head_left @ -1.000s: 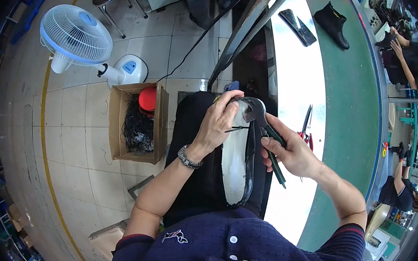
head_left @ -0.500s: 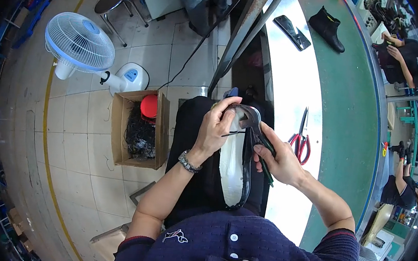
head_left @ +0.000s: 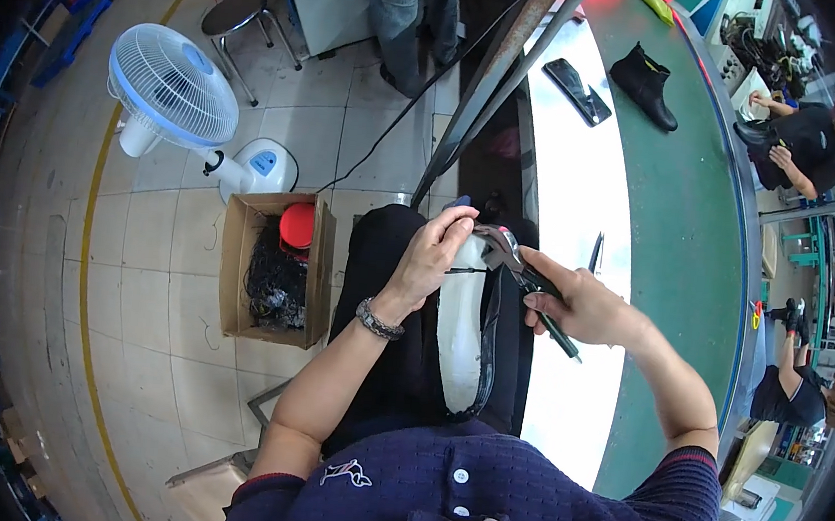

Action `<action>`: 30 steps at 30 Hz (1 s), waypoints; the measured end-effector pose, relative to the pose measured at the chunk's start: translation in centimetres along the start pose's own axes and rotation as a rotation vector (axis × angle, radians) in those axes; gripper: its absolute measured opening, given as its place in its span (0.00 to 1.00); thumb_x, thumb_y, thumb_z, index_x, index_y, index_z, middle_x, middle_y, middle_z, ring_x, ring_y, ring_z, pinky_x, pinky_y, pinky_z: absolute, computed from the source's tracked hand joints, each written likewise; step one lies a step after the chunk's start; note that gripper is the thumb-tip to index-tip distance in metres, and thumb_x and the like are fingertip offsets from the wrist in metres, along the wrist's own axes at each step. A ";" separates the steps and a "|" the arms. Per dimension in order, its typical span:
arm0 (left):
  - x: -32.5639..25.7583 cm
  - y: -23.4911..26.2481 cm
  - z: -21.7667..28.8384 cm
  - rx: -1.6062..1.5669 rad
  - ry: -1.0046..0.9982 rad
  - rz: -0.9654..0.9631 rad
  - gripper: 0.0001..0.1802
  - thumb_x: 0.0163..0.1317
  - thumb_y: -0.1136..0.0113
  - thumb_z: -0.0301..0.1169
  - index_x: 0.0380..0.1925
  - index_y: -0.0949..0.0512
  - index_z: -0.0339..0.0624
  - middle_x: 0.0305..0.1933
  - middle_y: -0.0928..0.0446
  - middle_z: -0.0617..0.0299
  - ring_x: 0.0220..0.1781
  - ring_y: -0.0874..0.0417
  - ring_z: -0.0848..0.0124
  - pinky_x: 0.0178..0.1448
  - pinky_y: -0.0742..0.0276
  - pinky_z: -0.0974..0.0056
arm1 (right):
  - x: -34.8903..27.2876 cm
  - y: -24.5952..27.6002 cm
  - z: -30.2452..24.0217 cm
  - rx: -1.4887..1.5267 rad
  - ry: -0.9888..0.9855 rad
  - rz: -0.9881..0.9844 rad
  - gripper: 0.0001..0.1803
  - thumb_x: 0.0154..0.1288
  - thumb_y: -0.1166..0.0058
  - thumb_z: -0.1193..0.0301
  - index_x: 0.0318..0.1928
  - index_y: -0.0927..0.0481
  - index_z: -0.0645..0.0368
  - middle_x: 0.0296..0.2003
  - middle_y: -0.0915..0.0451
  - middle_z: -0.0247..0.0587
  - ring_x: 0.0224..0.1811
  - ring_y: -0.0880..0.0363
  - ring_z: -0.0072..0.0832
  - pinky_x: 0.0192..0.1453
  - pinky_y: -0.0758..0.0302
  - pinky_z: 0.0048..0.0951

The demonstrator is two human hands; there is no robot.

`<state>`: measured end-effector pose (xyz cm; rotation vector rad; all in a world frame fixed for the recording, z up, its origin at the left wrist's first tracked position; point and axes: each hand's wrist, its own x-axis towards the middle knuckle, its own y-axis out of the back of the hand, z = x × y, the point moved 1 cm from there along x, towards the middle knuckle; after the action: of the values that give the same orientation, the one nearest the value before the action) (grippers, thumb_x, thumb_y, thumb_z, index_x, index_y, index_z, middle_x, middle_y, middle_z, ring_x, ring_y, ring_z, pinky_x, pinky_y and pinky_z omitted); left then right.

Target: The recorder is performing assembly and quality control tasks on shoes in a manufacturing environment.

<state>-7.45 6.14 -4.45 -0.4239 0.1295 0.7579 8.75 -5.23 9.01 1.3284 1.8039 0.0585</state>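
A shoe point(head_left: 458, 330) with a white underside and a black upper edge lies lengthwise over my lap, its far end between my hands. My left hand point(head_left: 427, 262) is closed around that far end from the left. In my right hand point(head_left: 584, 302) are lasting pincers point(head_left: 507, 254) with a metal head and dark green handles. Their jaws meet the black edge at the shoe's far right; whether they pinch it cannot be made out. A thin dark strip crosses the white underside. The tip of a pointed metal tool point(head_left: 596, 250) shows behind my right hand.
A phone point(head_left: 575, 90) lies on the white bench strip point(head_left: 574, 406), and a black ankle boot point(head_left: 646, 85) on the green table point(head_left: 690, 247). To my left are a cardboard box point(head_left: 235, 273) with dark scraps, a fan point(head_left: 175, 85) and a stool point(head_left: 234, 14). Other people stand or sit nearby.
My right hand has swung outward to the right, turning the pincers' handles away from the shoe. It now covers most of the red-handled tool on the bench. My left hand keeps its hold.
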 end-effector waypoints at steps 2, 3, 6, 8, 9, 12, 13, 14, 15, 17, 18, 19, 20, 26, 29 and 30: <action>-0.1 0.1 -0.2 0.068 -0.089 0.030 0.18 0.72 0.52 0.37 0.53 0.25 0.36 0.44 0.25 0.64 0.45 0.27 0.79 0.51 0.32 0.72 | -0.9 1.0 -1.6 -0.094 0.070 0.054 0.30 0.71 0.53 0.74 0.71 0.46 0.57 0.24 0.19 0.44 0.29 0.15 0.35 0.37 0.19 0.35; -0.1 0.2 -0.2 0.138 -0.174 0.059 0.18 0.71 0.52 0.36 0.54 0.26 0.36 0.43 0.22 0.60 0.45 0.26 0.76 0.51 0.31 0.70 | -1.1 1.3 -2.3 -0.183 0.139 0.107 0.31 0.70 0.52 0.74 0.71 0.46 0.56 0.25 0.19 0.44 0.29 0.16 0.35 0.36 0.20 0.36; -0.3 0.2 0.0 0.186 -0.268 0.056 0.18 0.71 0.53 0.34 0.54 0.27 0.35 0.48 0.22 0.57 0.48 0.24 0.73 0.54 0.31 0.69 | -0.8 0.2 -4.0 -0.110 0.251 0.539 0.32 0.68 0.51 0.75 0.71 0.45 0.54 0.24 0.20 0.46 0.28 0.16 0.36 0.35 0.21 0.38; -0.1 0.2 0.0 0.184 -0.310 0.022 0.18 0.72 0.54 0.34 0.56 0.28 0.36 0.51 0.23 0.55 0.50 0.24 0.71 0.57 0.32 0.69 | 1.8 -1.9 -1.6 -0.203 0.265 0.635 0.33 0.68 0.51 0.75 0.71 0.45 0.54 0.23 0.21 0.53 0.24 0.19 0.45 0.34 0.23 0.43; 0.1 0.2 -0.2 0.186 -0.295 -0.012 0.19 0.72 0.54 0.34 0.57 0.29 0.36 0.52 0.24 0.55 0.51 0.24 0.69 0.58 0.32 0.68 | 2.6 -2.6 -0.2 -0.276 0.247 0.566 0.33 0.67 0.50 0.75 0.71 0.45 0.54 0.22 0.22 0.55 0.24 0.20 0.47 0.33 0.24 0.44; 0.3 0.9 -0.3 0.217 -0.321 -0.042 0.20 0.72 0.56 0.34 0.59 0.31 0.36 0.53 0.24 0.53 0.54 0.24 0.67 0.61 0.33 0.65 | 2.1 -0.8 -1.8 -0.432 0.181 0.382 0.35 0.66 0.48 0.74 0.71 0.45 0.54 0.20 0.23 0.58 0.23 0.21 0.53 0.32 0.25 0.47; 0.3 1.1 0.0 0.245 -0.258 -0.048 0.20 0.72 0.57 0.34 0.59 0.32 0.36 0.55 0.25 0.52 0.56 0.25 0.66 0.62 0.33 0.65 | 1.4 -0.4 -2.8 -0.388 0.240 0.412 0.35 0.66 0.48 0.73 0.71 0.45 0.54 0.20 0.23 0.58 0.22 0.21 0.53 0.32 0.25 0.46; 0.2 1.2 0.0 0.273 -0.194 -0.054 0.20 0.72 0.58 0.34 0.59 0.32 0.36 0.56 0.25 0.52 0.59 0.25 0.65 0.64 0.34 0.64 | 1.1 -0.2 -3.3 -0.344 0.298 0.442 0.35 0.66 0.48 0.73 0.71 0.45 0.54 0.20 0.23 0.58 0.22 0.21 0.52 0.31 0.25 0.46; 0.0 1.3 -0.1 0.273 -0.299 -0.059 0.20 0.72 0.59 0.34 0.59 0.32 0.36 0.60 0.27 0.49 0.64 0.28 0.61 0.67 0.37 0.63 | 0.9 -0.5 -3.6 -0.246 0.381 0.523 0.36 0.67 0.49 0.73 0.72 0.49 0.53 0.20 0.23 0.58 0.21 0.22 0.53 0.30 0.25 0.46; 0.2 1.1 0.1 0.305 -0.328 -0.072 0.21 0.72 0.59 0.34 0.60 0.33 0.36 0.62 0.29 0.48 0.66 0.29 0.59 0.68 0.38 0.63 | 1.9 -2.3 -1.4 -0.225 0.347 0.623 0.37 0.67 0.50 0.74 0.73 0.51 0.52 0.20 0.23 0.58 0.21 0.22 0.53 0.29 0.25 0.47; 0.2 1.0 0.1 0.340 -0.357 -0.083 0.21 0.72 0.59 0.35 0.61 0.33 0.37 0.64 0.30 0.46 0.67 0.31 0.57 0.69 0.39 0.63 | 2.2 -2.8 -0.3 -0.201 0.314 0.723 0.39 0.67 0.50 0.74 0.73 0.53 0.52 0.20 0.23 0.57 0.21 0.22 0.53 0.29 0.25 0.47; 0.3 1.1 0.0 0.342 -0.358 -0.088 0.21 0.72 0.59 0.35 0.61 0.33 0.37 0.64 0.30 0.46 0.67 0.31 0.57 0.69 0.39 0.63 | 2.5 -3.0 -0.1 -0.352 0.130 0.417 0.41 0.67 0.51 0.74 0.74 0.57 0.51 0.20 0.23 0.56 0.21 0.22 0.54 0.28 0.26 0.48; 0.2 1.2 -0.1 0.308 -0.327 -0.100 0.22 0.72 0.59 0.35 0.61 0.34 0.36 0.65 0.31 0.46 0.69 0.32 0.56 0.70 0.40 0.62 | 3.1 -3.6 0.4 -0.387 0.187 0.455 0.41 0.66 0.50 0.73 0.74 0.57 0.51 0.18 0.23 0.54 0.21 0.21 0.52 0.28 0.26 0.48; 0.1 1.8 -0.2 0.282 -0.207 -0.146 0.25 0.71 0.59 0.38 0.64 0.36 0.37 0.68 0.35 0.44 0.71 0.35 0.56 0.72 0.42 0.60 | 1.4 -1.6 -2.6 -0.385 0.338 0.471 0.43 0.66 0.50 0.73 0.74 0.59 0.49 0.17 0.24 0.52 0.21 0.22 0.52 0.27 0.27 0.47; -0.2 1.5 0.4 0.223 -0.151 -0.171 0.26 0.70 0.53 0.36 0.65 0.37 0.37 0.69 0.36 0.46 0.72 0.37 0.57 0.72 0.43 0.61 | 2.7 -2.8 -0.3 -0.357 0.211 0.464 0.38 0.66 0.49 0.74 0.73 0.50 0.50 0.18 0.24 0.53 0.21 0.22 0.49 0.30 0.25 0.46; -0.2 1.4 -0.1 0.226 -0.147 -0.186 0.26 0.70 0.53 0.36 0.65 0.37 0.37 0.69 0.36 0.46 0.72 0.37 0.57 0.72 0.43 0.61 | 3.8 -3.5 1.6 -0.389 0.282 0.483 0.38 0.66 0.49 0.74 0.73 0.51 0.48 0.19 0.24 0.52 0.21 0.22 0.48 0.30 0.26 0.46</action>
<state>-8.55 6.83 -4.98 -0.1615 0.0365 0.5811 7.02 -4.44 3.99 1.4837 1.5448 0.8510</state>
